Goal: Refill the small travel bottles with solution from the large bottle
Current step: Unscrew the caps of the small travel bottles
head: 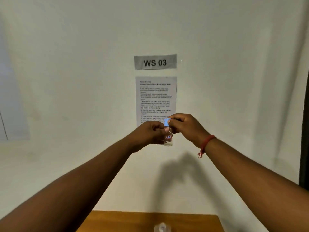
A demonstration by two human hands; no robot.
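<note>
I hold a small clear travel bottle point(168, 139) upright, raised in front of the wall. It bears a small white label with red writing. My left hand point(148, 134) grips its body from the left. My right hand point(185, 127) pinches the light blue cap point(167, 122) on top of the bottle. At the bottom edge of the view, the top of another clear bottle point(162, 228) stands on the wooden table point(117, 221); most of it is cut off.
A grey sign reading WS 03 point(155, 62) and a printed instruction sheet point(155, 97) hang on the white wall behind my hands. A red thread bracelet point(204, 144) circles my right wrist. A dark vertical edge point(305, 131) runs along the far right.
</note>
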